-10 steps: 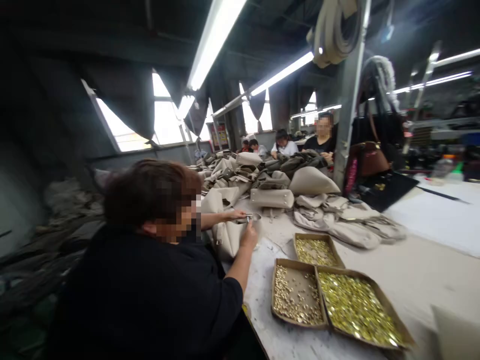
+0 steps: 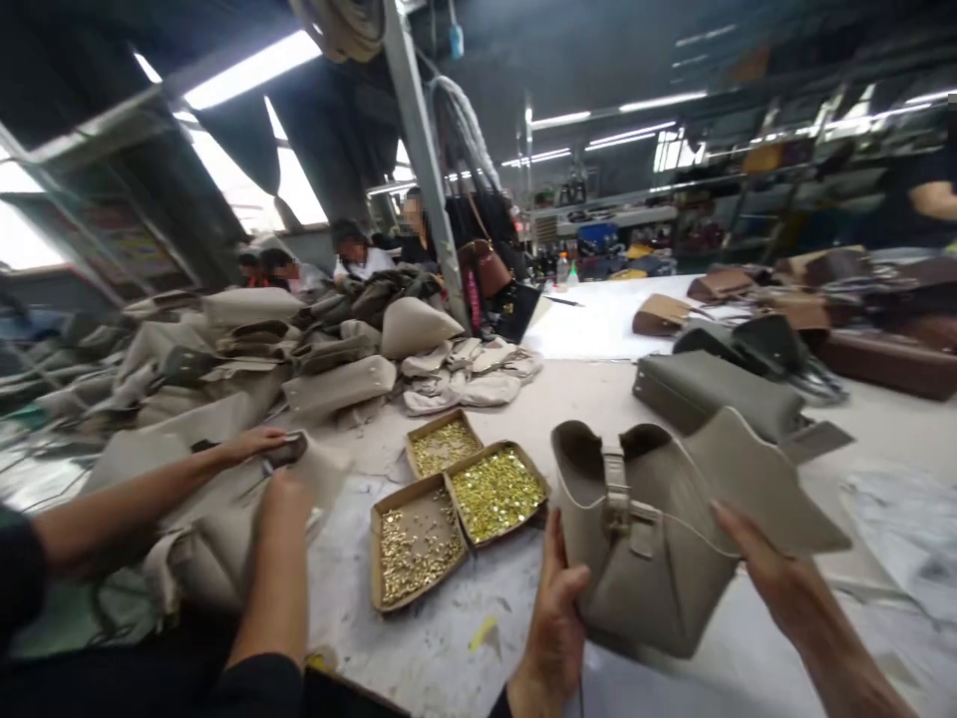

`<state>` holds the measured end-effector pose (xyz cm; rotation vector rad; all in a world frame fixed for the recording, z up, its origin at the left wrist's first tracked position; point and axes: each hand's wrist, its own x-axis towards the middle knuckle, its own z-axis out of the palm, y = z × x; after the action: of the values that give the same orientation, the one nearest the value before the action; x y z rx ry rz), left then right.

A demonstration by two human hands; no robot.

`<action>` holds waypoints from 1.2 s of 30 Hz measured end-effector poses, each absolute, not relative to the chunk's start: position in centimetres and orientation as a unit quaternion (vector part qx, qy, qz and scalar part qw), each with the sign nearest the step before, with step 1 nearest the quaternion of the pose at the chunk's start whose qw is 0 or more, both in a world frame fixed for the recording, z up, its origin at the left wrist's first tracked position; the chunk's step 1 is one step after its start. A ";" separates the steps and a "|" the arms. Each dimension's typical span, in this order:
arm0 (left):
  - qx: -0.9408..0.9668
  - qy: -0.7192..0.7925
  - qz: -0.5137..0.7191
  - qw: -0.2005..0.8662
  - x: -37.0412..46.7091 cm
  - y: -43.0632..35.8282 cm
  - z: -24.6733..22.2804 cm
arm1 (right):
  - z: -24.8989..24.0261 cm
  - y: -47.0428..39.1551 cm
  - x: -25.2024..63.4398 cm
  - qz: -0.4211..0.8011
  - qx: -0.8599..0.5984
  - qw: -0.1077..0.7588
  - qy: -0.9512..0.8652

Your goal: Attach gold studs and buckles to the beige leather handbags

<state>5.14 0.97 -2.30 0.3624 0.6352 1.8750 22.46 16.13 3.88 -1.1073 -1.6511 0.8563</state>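
A taupe handbag [image 2: 673,558] with a buckled strap over its open top is held between my hands, above the near side of the table. My left hand [image 2: 554,613] grips its left side, the thumb lying on the front. On the other side, my right hand [image 2: 774,573] closes on the upper right edge by the flared side panel, fingers partly hidden. To the left of the bag, three shallow cardboard trays hold small metal pieces: the front tray [image 2: 378,573] has gold studs, the right tray [image 2: 544,499] and the back tray [image 2: 410,454] shiny yellow-gold ones.
A co-worker's hands [image 2: 280,469] work on another taupe bag at the left. Behind is a heap of bags [image 2: 246,309]. A grey-green bag [image 2: 718,394] and brown bags [image 2: 889,359] lie at the right. A metal post [image 2: 426,150] rises at the far edge; other people sit beyond.
My view has swung right, so the co-worker and the trays now appear farther left. My two hands and the taupe handbag have come into view.
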 end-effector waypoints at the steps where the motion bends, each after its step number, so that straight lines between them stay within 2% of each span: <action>1: 0.139 0.262 0.796 0.528 5.1 0.8 -2.5 | 3.6 15.5 23.3 0.351 -0.464 0.471 -0.664; 6: 0.095 0.314 0.776 0.538 5.0 -1.4 -2.4 | 2.7 12.0 24.4 0.381 -0.496 0.456 -0.634; 9: 0.089 0.382 0.774 0.497 4.9 -3.1 -1.8 | 2.1 10.4 24.8 0.432 -0.514 0.443 -0.595; 11: 0.112 0.445 0.779 0.427 4.3 -4.0 -1.3 | 1.5 9.8 25.0 0.470 -0.516 0.428 -0.574; 14: 0.226 0.569 0.751 0.249 2.9 -5.2 -0.1 | 0.5 8.9 25.0 0.491 -0.517 0.425 -0.557; 18: 0.496 0.640 0.586 0.035 1.3 -5.7 3.7 | -0.2 7.7 25.1 0.498 -0.524 0.413 -0.553; 22: 0.628 0.638 0.440 -0.072 -0.5 -3.0 8.4 | 0.0 7.0 25.4 0.489 -0.523 0.391 -0.579; 24: 0.665 0.653 0.357 -0.056 -1.6 -0.7 10.2 | 0.4 7.0 25.4 0.486 -0.517 0.395 -0.584; 28: 0.745 0.644 0.156 0.074 -3.3 4.3 12.2 | 1.2 7.2 25.2 0.465 -0.501 0.410 -0.605; 32: 0.783 0.566 0.167 0.197 -3.4 7.4 12.2 | 1.4 7.5 25.3 0.451 -0.497 0.409 -0.618; 36: 0.799 0.510 0.200 0.249 -3.2 7.6 11.4 | 0.9 7.6 25.6 0.437 -0.504 0.422 -0.614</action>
<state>-3.18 7.63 11.41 2.1765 1.3888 0.5449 25.57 7.59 0.92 -1.2633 -1.5370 1.0948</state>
